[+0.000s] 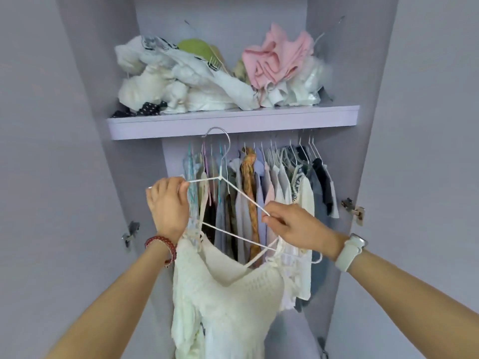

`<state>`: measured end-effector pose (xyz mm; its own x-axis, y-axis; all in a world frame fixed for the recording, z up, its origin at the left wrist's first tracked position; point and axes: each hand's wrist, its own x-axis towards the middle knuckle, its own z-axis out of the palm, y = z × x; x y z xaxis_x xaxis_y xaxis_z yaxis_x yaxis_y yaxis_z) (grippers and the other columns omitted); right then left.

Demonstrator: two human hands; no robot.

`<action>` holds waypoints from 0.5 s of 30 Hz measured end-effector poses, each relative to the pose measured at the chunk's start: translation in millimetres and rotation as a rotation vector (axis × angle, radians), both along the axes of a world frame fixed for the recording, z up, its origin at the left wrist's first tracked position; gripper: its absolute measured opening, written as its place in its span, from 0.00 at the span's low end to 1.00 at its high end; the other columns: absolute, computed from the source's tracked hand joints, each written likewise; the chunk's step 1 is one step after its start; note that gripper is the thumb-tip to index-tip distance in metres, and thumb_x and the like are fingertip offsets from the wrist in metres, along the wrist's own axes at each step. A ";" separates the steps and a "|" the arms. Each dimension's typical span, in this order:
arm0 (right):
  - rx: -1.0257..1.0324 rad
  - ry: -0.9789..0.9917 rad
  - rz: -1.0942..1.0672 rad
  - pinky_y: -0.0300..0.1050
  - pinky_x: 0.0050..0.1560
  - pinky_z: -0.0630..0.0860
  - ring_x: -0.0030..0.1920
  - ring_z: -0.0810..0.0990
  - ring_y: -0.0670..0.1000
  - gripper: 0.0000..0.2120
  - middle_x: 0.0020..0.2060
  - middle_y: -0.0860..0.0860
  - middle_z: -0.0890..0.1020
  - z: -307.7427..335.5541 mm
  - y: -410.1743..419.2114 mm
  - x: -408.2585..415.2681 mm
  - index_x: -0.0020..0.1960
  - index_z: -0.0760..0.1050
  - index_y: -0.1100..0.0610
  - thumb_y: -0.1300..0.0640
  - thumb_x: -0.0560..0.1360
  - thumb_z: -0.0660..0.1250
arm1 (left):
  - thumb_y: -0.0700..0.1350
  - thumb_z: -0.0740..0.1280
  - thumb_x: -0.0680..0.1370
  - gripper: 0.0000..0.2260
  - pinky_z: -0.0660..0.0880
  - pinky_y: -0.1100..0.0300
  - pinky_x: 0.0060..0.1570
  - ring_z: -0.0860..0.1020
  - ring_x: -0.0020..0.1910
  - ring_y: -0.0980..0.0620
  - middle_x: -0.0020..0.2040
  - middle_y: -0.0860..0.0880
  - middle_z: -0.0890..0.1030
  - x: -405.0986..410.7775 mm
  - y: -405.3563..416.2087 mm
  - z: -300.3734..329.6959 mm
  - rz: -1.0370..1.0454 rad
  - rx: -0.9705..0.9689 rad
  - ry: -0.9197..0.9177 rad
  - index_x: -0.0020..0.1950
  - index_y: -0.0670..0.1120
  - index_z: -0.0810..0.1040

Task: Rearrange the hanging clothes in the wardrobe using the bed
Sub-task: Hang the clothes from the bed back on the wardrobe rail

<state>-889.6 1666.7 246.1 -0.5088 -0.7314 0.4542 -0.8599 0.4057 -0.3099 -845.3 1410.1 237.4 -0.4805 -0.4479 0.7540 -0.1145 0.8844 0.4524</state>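
Now my left hand [168,208] grips the left end of the white hanger [234,189], my right hand [293,224] pinches its right arm lower down; so it tilts, with the cream top [233,294], hook just below the shelf [233,123].

You hold a thin white wire hanger [234,203] tilted, its metal hook up near the shelf edge, with a cream knitted strappy top [233,301] drooping from it. Behind, the row of hanging clothes [261,193] fills the lilac wardrobe's [233,123] rail, apparently tightly packed.
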 end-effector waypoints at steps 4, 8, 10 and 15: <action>-0.184 -0.210 0.126 0.39 0.34 0.64 0.28 0.68 0.43 0.13 0.25 0.45 0.68 -13.1 -38.0 -3.1 0.36 0.66 0.47 0.60 0.77 0.60 | 0.45 0.57 0.81 0.12 0.58 0.43 0.65 0.69 0.59 0.40 0.56 0.42 0.76 5.7 -26.4 -7.3 0.083 0.042 -0.067 0.53 0.41 0.77; -0.280 -0.338 0.177 0.39 0.35 0.66 0.28 0.68 0.43 0.11 0.25 0.44 0.71 -33.4 -81.1 -3.9 0.38 0.72 0.50 0.61 0.77 0.60 | 0.49 0.57 0.80 0.15 0.58 0.46 0.67 0.65 0.66 0.42 0.66 0.43 0.71 15.1 -51.7 -21.8 0.125 0.119 -0.170 0.64 0.46 0.73; -0.328 -0.374 0.158 0.41 0.34 0.66 0.27 0.68 0.45 0.08 0.25 0.48 0.70 -38.5 -105.3 -9.5 0.41 0.75 0.60 0.63 0.77 0.59 | 0.49 0.58 0.80 0.17 0.59 0.47 0.67 0.64 0.66 0.43 0.67 0.44 0.68 19.6 -62.6 -30.8 0.127 0.174 -0.186 0.68 0.47 0.69; -0.302 -0.377 0.129 0.48 0.35 0.66 0.28 0.67 0.50 0.13 0.25 0.53 0.68 -46.0 -171.1 -27.7 0.36 0.70 0.65 0.61 0.77 0.59 | 0.44 0.59 0.79 0.16 0.62 0.49 0.64 0.66 0.64 0.41 0.64 0.40 0.70 26.6 -98.1 -49.0 0.125 0.221 -0.141 0.67 0.43 0.68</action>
<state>-917.3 1495.6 200.1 -0.5921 -0.6633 0.4576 -0.7029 0.1475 -0.6958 -818.7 1312.0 188.4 -0.5044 -0.6563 0.5611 -0.2916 0.7411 0.6048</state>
